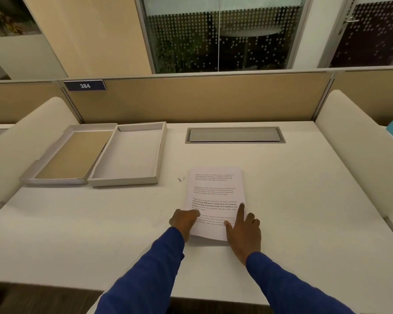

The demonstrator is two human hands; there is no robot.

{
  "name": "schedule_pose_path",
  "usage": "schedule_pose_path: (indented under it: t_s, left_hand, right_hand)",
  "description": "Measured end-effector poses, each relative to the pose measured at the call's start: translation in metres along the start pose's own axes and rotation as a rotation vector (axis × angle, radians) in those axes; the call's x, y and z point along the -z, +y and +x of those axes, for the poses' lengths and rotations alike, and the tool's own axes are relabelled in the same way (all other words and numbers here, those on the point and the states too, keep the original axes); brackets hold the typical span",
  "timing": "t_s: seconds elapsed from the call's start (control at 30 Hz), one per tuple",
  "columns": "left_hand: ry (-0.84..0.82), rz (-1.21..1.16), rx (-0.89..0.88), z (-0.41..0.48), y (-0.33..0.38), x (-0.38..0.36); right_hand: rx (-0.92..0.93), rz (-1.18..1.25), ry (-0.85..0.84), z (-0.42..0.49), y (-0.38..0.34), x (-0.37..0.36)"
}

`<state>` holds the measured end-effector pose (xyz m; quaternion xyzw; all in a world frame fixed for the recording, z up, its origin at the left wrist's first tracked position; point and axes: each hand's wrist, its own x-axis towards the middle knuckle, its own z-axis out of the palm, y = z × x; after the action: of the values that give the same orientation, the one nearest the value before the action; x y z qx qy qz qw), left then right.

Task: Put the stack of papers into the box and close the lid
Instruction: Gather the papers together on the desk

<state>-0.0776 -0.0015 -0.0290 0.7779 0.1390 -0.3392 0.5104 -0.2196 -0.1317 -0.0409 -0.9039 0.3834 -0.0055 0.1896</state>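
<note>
A stack of printed white papers (214,191) lies on the white desk, a little right of centre. My left hand (183,220) grips its near left edge, which is lifted slightly off the desk. My right hand (244,230) rests on the near right corner with the index finger stretched over the sheet. At the back left stands the shallow grey box (127,155), empty and uncovered. Its lid (70,155), brown inside, lies upturned directly to the left of the box, touching it.
A grey cable hatch (235,135) is set into the desk behind the papers. A tan partition (202,98) closes off the back edge. Rounded white dividers (359,141) flank the desk on both sides. A small dark scrap (180,179) lies left of the papers.
</note>
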Motion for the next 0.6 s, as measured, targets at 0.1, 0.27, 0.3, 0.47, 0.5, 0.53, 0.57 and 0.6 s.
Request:
schedule_pose_path:
  t_s: [0.1,0.27,0.3,0.47,0.5,0.53,0.57,0.6]
  left_hand:
    - [-0.049,-0.056,0.006,-0.019,0.011,0.003]
    - [-0.025,-0.042,-0.028,-0.023,0.016,0.004]
    - [0.001,0.015,-0.041,-0.023,0.015,0.003]
    - [0.066,0.043,-0.044,-0.024,0.02,0.0]
    - [0.05,0.028,-0.04,-0.021,0.022,0.001]
    - [0.016,0.014,-0.044,-0.017,0.026,0.002]
    - [-0.032,0.016,-0.039,-0.01,0.028,0.003]
    - [-0.08,0.034,-0.037,-0.003,0.031,0.005]
  right_hand:
    - [0.005,0.002,0.0,0.0,0.0,0.001]
    - [0.009,0.018,-0.004,-0.001,0.001,0.003]
    - [0.012,0.022,-0.006,-0.001,0.001,0.004]
    - [0.005,0.039,-0.007,0.0,0.002,0.008]
    - [0.004,0.041,-0.01,0.0,0.002,0.007]
    - [0.002,0.045,-0.013,0.0,0.002,0.008]
    - [0.001,0.048,-0.014,0.001,0.002,0.008]
    - [-0.001,0.049,-0.02,0.002,0.002,0.009]
